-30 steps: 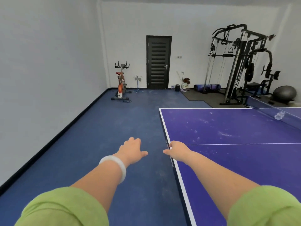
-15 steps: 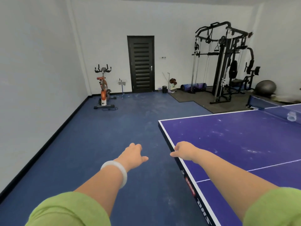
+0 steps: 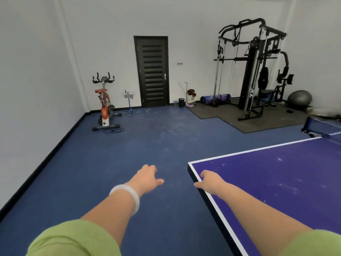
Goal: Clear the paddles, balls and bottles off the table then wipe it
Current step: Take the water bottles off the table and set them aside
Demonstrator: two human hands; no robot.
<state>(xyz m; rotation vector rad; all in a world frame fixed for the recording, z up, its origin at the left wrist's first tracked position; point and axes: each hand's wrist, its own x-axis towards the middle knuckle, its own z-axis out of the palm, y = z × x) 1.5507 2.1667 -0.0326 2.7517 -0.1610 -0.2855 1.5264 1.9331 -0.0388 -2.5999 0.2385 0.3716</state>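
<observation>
The purple table tennis table (image 3: 276,174) fills the lower right, its near left corner in view and white dust specks on its top. Its net (image 3: 321,129) shows at the far right edge. My right hand (image 3: 210,181) hangs over the table's left edge near that corner, fingers loosely curled and holding nothing. My left hand (image 3: 147,178), with a white bangle on the wrist, is stretched out over the blue floor left of the table, fingers relaxed and empty. No paddles, balls or bottles show on the visible part of the table.
An exercise bike (image 3: 105,106) stands by the left wall. A black door (image 3: 153,71) is in the far wall, a small bin (image 3: 181,102) beside it. A weight machine (image 3: 252,71) on a dark mat and a grey gym ball (image 3: 299,98) stand at the back right.
The view has swung left and moved along the table edge; the table corner now lies close to my right hand. The clear bottle by the net has left the frame. Both hands stay empty.
</observation>
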